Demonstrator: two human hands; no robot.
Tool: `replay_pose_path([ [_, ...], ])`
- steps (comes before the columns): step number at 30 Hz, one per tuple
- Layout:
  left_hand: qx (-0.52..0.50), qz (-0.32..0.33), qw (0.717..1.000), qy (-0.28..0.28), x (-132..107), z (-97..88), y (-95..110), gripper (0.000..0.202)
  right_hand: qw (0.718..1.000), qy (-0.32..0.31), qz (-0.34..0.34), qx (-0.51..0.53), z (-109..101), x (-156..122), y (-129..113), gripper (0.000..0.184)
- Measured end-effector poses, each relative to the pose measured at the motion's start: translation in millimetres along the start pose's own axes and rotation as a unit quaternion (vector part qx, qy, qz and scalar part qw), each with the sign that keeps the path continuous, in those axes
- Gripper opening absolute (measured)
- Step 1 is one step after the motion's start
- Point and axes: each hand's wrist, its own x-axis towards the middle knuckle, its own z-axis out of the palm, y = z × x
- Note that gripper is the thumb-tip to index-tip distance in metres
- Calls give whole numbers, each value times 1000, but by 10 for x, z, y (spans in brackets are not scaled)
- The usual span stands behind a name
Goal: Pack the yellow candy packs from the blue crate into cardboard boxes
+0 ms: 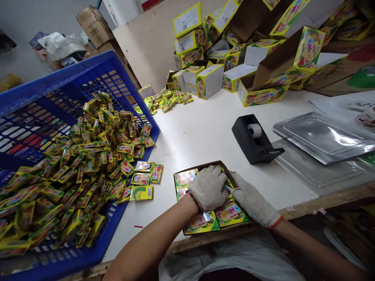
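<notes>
An open display box [202, 230] sits at the table's front edge, with small shiny yellow-green candy packets [230, 213] laid flat in it. My left hand [209, 187], in a white knitted glove, reaches into the box with its fingers curled down over the packets; whatever is under the fingertips is hidden. Along the box's right wall, my gloved right hand [252, 199] grips the side, its thumb near the rim. Several loose packets [141, 179] lie on the table left of the box.
A tipped blue basket [117, 222] spills a heap of packets [88, 168] on the left. A black tape dispenser [254, 142] and clear plastic trays [325, 136] are on the right. Folded and open cartons [263, 93] pile up at the back, beside more packets [170, 99].
</notes>
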Motion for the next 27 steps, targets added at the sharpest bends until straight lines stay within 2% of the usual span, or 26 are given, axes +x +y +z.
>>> replay_pose_path([
  [5,-15,-22,999,-18,89,5,22,43,999,19,-3,-29,2,1,-11,56],
  [8,-55,6,998,-36,77,-51,3,34,999,30,-16,-14,-12,-18,-48,52],
  [9,-88,23,995,-29,33,-70,-28,30,999,30,-18,-7,-20,-26,-56,51],
  [11,-152,23,987,39,-144,-94,-140,26,1000,23,-12,6,-37,-36,-57,50],
  [12,-168,-4,982,88,-282,-97,-222,25,1000,17,-3,13,-45,-38,-49,49],
  [14,-143,-113,970,158,-652,-87,-430,26,999,7,17,28,-56,-36,-25,52],
  [16,-72,-255,955,136,-1107,-62,-667,30,999,-4,33,36,-57,-30,-5,55],
  [18,1,-399,915,54,-1565,-19,-884,34,999,-10,43,27,-50,-22,0,59],
  [19,9,-431,901,43,-1765,12,-970,38,999,-11,47,21,-46,-19,-1,59],
  [21,7,-456,889,33,-2066,94,-1084,42,998,-19,55,13,-43,-15,-9,59],
  [23,-15,-463,885,41,-2217,190,-1126,31,998,-24,60,-18,-62,-21,-23,58],
  [25,-47,-472,879,57,-2235,280,-1115,18,995,17,40,-86,-115,-38,-59,58],
  [27,-77,-477,871,84,-2163,354,-1069,24,986,81,-14,-147,-194,-61,-139,57],
])
